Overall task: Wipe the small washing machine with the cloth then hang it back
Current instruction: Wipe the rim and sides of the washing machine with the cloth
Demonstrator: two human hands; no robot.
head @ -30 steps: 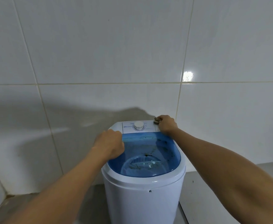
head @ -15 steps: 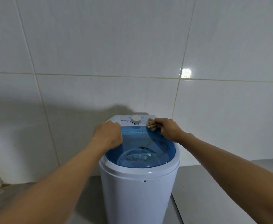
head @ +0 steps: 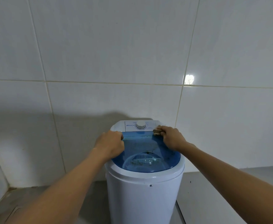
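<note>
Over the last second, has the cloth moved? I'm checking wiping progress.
The right hand slid the cloth from the back right corner of the washing machine inward along the panel's front edge, toward the dial. The left hand stayed gripping the left rim; the lid stayed shut.

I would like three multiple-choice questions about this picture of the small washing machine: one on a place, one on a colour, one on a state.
1. Where is the cloth?
A. on the floor
B. at the back right of the lid, beside the control panel
C. hanging on the wall

2. What colour is the lid?
A. red
B. clear blue
C. black

3. How is the lid?
A. shut
B. taken off
C. raised upright

Answers:
1 B: the right hand presses the cloth there, right of the dial.
2 B: the tub shows through blue plastic.
3 A: it lies flat in the washing machine rim, with the left hand on its left edge.
</note>
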